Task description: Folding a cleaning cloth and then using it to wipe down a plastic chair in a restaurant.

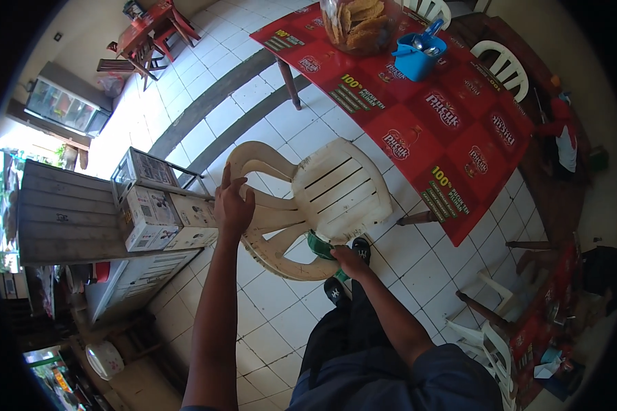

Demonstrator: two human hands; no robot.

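Note:
A worn cream plastic armchair (342,190) with a slatted seat stands before me on the tiled floor. My left hand (234,205) rests against the upper rim of its backrest, fingers apart. At the chair's armrest on my right side, my right hand (350,262) is closed on a green item (320,245) that looks like a cloth. Part of the green item lies along the chair frame, and a bit shows beneath the hand. My fingers hide the rest of it.
A table with a red printed cover (421,118) stands beyond the chair, holding a crackers jar (362,25) and a blue utensil container (419,59). Stacked cardboard boxes (151,218) are at left. A person in red and white (563,138) is at far right, near white chairs (501,67).

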